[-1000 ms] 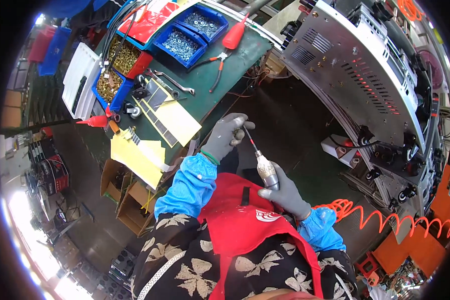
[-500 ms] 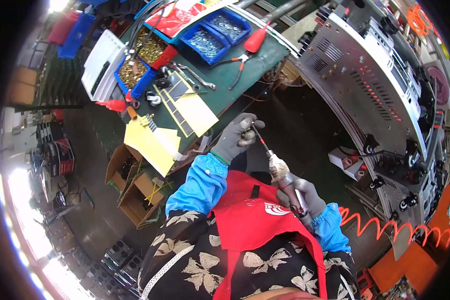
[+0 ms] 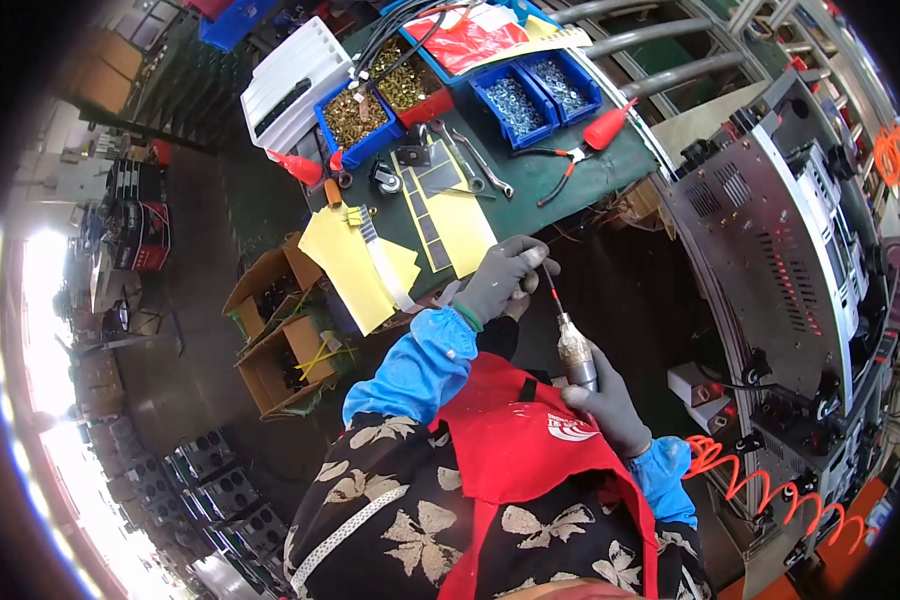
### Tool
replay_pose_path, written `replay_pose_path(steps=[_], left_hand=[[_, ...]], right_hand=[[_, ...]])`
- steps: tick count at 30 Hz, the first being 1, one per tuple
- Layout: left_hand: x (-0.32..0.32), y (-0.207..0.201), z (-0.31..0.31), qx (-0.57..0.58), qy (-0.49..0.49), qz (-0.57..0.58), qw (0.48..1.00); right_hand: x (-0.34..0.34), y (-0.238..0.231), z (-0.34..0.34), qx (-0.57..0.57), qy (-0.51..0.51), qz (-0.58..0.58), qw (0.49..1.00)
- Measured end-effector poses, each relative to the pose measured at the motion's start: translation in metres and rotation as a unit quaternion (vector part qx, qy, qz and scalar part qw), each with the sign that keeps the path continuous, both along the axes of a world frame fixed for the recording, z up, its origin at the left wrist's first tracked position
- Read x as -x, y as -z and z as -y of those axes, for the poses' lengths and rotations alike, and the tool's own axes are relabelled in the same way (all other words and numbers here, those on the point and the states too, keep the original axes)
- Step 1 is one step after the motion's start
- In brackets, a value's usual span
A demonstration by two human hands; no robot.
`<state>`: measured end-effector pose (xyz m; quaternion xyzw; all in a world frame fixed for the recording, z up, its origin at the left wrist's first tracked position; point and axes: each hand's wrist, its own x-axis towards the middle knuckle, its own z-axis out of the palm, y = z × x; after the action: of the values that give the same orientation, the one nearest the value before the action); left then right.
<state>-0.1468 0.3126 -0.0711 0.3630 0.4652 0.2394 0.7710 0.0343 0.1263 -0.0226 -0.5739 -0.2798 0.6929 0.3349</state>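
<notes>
In my gloved right hand (image 3: 613, 402) is a pneumatic screwdriver (image 3: 576, 352), gripped around its body in front of the red apron, with its thin bit pointing up and away from me. My gloved left hand (image 3: 502, 280) is at the tip of that bit, fingers curled together. Whatever those fingers pinch at the tip is too small and covered to make out. Just beyond the left hand, a yellow label sheet (image 3: 458, 225) with dark strips lies on the green workbench (image 3: 560, 190). More yellow sheets (image 3: 345, 262) hang over its near edge.
Blue bins hold brass-coloured fasteners (image 3: 352, 120) and silver ones (image 3: 513, 105). Near them lie a wrench (image 3: 485, 165), a caster (image 3: 386, 180) and a red bottle (image 3: 610, 124). A large metal panel (image 3: 750, 240) stands right, an orange coiled hose (image 3: 750, 485) below it. Cardboard boxes (image 3: 285, 370) sit left.
The view has swung, so the bench and its bins appear farther right. Both hands have shifted slightly right in the picture, still together at the bit, and the screwdriver points more steeply upward.
</notes>
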Motion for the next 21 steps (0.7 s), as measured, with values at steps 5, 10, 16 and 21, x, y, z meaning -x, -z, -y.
replay_pose_path(steps=[5,10,16,21], left_hand=[[0.037,0.013,-0.023,0.000,-0.105,0.011,0.994],[0.132,0.060,-0.096,-0.120,-0.318,-0.265,0.903],[0.151,0.067,-0.175,-0.126,-0.205,-0.604,0.760],[0.161,0.072,-0.186,-0.141,-0.174,-0.632,0.742]], right_hand=[[-0.002,-0.005,-0.035,0.018,-0.023,-0.087,0.996],[0.007,-0.010,-0.064,-0.010,-0.025,-0.051,0.998],[0.020,0.000,-0.082,-0.004,-0.012,-0.074,0.997],[0.029,-0.004,-0.084,-0.059,0.018,-0.012,0.998]])
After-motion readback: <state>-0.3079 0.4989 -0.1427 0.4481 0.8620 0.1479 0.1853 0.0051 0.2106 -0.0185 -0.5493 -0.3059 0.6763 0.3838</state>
